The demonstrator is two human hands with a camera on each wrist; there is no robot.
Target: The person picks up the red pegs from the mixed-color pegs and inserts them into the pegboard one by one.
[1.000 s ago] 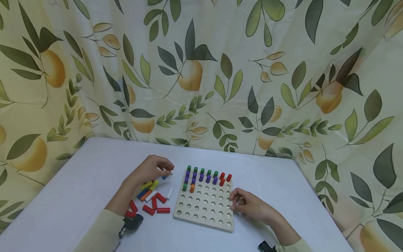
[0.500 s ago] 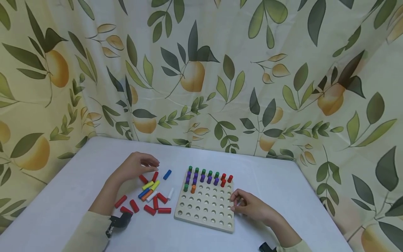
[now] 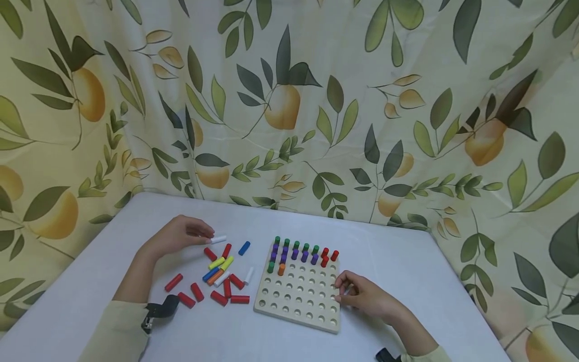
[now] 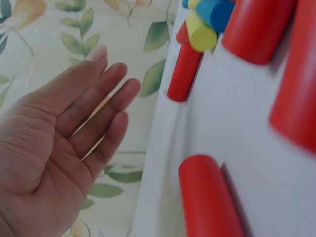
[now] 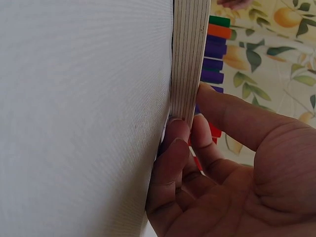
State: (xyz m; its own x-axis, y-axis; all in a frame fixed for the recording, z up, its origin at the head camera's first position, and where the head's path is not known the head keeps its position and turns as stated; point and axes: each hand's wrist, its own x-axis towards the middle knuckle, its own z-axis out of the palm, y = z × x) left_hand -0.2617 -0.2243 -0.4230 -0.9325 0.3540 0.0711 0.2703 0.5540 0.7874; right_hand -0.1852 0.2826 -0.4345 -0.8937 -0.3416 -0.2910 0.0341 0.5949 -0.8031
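Observation:
My left hand (image 3: 183,232) is over the table at the back of the loose pegs. A white peg (image 3: 218,239) lies right at its fingertips in the head view. In the left wrist view the fingers are loosely extended and hold nothing. My right hand (image 3: 364,295) holds the right edge of a wooden pegboard (image 3: 294,322). The right wrist view shows the thumb at the board's upper edge and curled fingers against its side (image 5: 190,49). Green, purple and red pegs stand in the back rows, with a green peg (image 3: 271,267) and an orange peg (image 3: 282,269) in front.
Loose pegs lie left of the board: several red pegs (image 3: 239,299), yellow pegs (image 3: 216,263), an orange peg (image 3: 214,277) and other white pegs (image 3: 249,275). A blue peg (image 3: 244,248) sits apart near the board. A patterned curtain (image 3: 289,110) hangs behind the white table (image 3: 384,251).
My left hand has moved left, away from the blue peg, which stays on the table. A white peg now shows at its fingertips. My right hand keeps its place on the board.

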